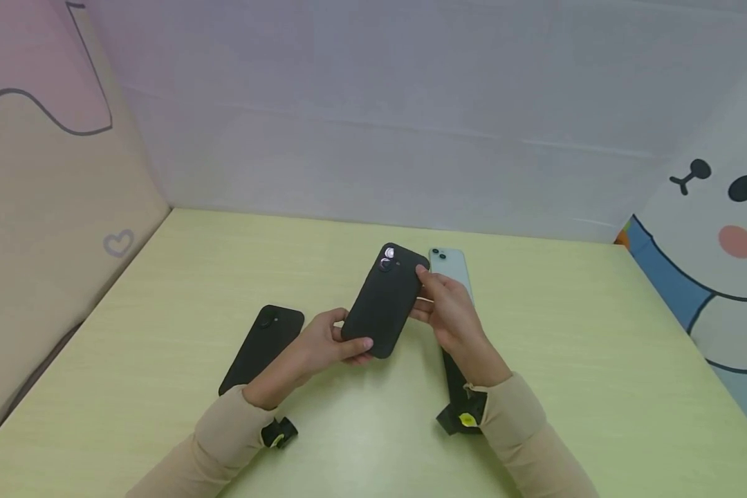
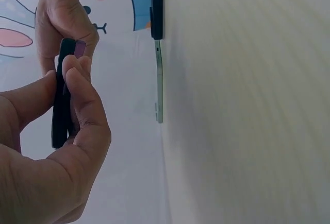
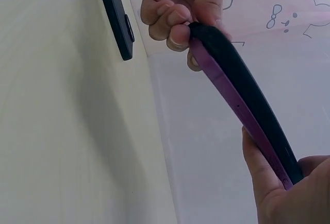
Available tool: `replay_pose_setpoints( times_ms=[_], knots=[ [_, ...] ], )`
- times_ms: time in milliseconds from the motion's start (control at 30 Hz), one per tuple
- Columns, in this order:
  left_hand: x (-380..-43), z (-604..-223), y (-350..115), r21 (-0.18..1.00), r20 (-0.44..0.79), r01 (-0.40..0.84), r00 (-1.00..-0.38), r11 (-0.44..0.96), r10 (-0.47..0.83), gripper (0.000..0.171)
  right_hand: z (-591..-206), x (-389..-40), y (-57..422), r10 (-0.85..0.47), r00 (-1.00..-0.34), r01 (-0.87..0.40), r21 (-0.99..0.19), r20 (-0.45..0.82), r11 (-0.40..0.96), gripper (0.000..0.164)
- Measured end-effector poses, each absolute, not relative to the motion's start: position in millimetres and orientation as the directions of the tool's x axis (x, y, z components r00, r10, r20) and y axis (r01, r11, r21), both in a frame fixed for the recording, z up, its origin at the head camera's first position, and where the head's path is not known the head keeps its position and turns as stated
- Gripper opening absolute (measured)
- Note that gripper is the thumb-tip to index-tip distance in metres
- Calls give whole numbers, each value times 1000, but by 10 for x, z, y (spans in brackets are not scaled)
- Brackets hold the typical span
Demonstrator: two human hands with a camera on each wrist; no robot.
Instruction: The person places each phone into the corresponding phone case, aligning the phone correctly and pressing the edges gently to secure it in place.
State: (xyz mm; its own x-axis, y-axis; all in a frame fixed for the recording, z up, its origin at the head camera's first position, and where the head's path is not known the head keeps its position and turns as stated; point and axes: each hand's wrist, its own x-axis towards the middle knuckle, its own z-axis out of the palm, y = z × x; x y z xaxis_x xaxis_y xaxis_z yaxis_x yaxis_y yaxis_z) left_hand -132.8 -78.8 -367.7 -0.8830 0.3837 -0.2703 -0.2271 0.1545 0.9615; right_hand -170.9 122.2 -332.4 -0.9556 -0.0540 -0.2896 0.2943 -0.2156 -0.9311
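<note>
Both hands hold a purple phone [image 3: 232, 95] with a black phone case [image 1: 382, 301] over its back, tilted above the table. A purple side edge shows along the case in the right wrist view. My left hand [image 1: 326, 342] grips the lower end, thumb on the case's back and fingers underneath. At the upper right corner, my right hand [image 1: 451, 311] pinches the case and phone, thumb on the back. The left wrist view shows my left hand [image 2: 77, 136] curled around the case's edges, with the right hand [image 2: 64, 18] beyond.
A black phone or case [image 1: 264, 346] with a camera bump lies on the table [image 1: 162, 332] at the left, partly behind the left forearm. A pale green phone [image 1: 449, 261] lies behind the right hand, with a black flat piece [image 1: 454, 380] nearer, under the right wrist.
</note>
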Motion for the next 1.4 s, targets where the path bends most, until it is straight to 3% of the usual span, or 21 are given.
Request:
replay_pose_setpoints(
  times_ms=[233,500,800,1133,1400],
  knots=[
    [-1325,-3653,-768,955,-288,-246,-902,165,323,44,-3304,-1699,1233,0,-961,266,-926,-276,-267,25],
    [-1317,-3672,-741,953,-287,-303,-859,30,424,46,-3275,-1663,1214,9,-965,247,-916,-264,-316,25],
    [-1300,-3656,-744,953,-283,-304,-873,9,397,43,-3304,-1671,1204,-29,-960,270,-898,-277,-346,22],
    [-1283,-3657,-736,962,-269,-271,-891,47,365,41,-3315,-1683,1240,-66,-954,298,-912,-292,-283,43],
    [-1273,-3653,-735,963,-269,-261,-900,68,344,39,-3326,-1700,1267,-50,-955,296,-924,-293,-244,44]
  ],
)
